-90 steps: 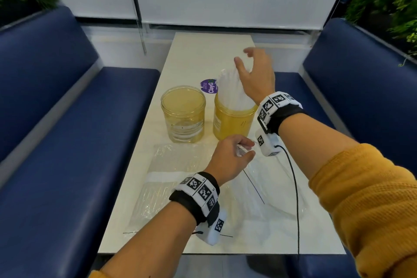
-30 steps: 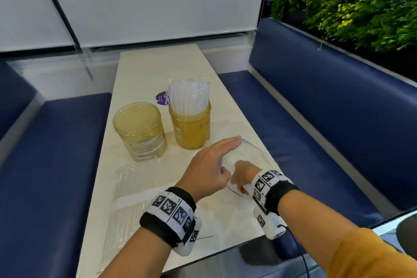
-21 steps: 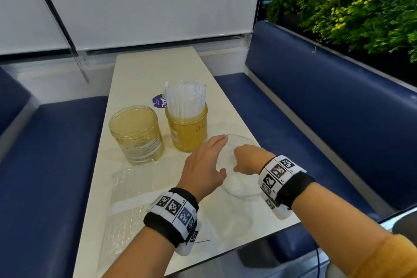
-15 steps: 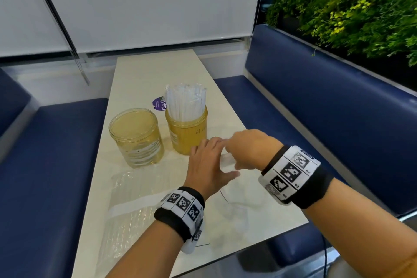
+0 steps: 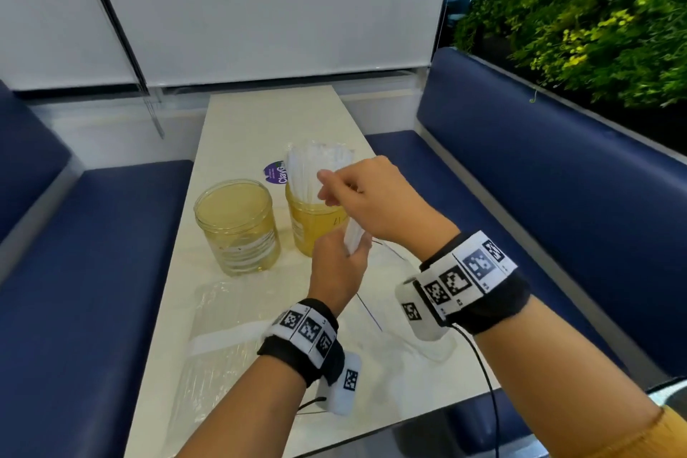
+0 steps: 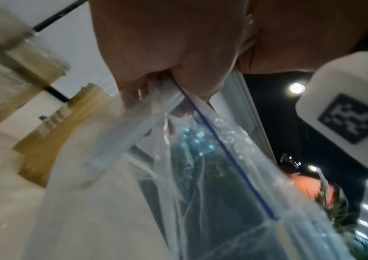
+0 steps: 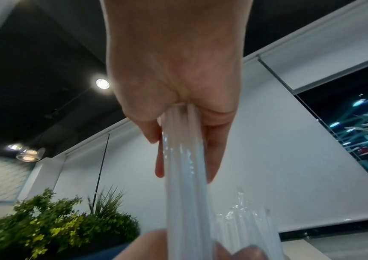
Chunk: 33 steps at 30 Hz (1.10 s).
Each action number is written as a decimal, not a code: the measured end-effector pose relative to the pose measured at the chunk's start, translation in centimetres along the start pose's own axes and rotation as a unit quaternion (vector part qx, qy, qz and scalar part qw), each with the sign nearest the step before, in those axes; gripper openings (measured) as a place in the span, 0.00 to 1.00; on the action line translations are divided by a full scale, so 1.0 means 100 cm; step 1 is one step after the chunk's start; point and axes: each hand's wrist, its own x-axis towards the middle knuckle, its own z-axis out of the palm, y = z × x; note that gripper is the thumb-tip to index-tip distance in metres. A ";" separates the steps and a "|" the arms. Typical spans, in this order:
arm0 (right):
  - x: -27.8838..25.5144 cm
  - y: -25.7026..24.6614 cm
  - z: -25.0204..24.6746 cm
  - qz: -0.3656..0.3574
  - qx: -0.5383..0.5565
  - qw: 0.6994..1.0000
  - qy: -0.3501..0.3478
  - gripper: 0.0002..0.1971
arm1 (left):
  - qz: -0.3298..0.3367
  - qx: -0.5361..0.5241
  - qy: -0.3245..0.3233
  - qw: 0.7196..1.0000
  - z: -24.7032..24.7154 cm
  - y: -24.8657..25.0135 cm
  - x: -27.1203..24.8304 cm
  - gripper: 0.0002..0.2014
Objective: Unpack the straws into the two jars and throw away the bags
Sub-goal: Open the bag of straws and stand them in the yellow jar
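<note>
Two hands (image 5: 336, 264) (image 5: 375, 197) on one bag (image 6: 212, 176); blue seal line wrist-view only

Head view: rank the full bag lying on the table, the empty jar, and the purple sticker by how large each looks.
1. Full bag, flat on the table nearest the camera, so nearness inflates it.
2. Empty jar.
3. Purple sticker, partly hidden behind the straws, clearly smallest.

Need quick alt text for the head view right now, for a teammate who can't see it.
Both hands lift a clear zip bag off the table: the left hand grips its mouth while the right hand pinches a few straws. Behind stand an empty jar and a straw-filled jar.
</note>
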 end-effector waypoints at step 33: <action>0.157 0.051 0.056 0.080 -0.024 0.996 0.015 0.25 | -0.063 -0.040 -0.016 0.997 -0.044 -0.037 -0.014 0.12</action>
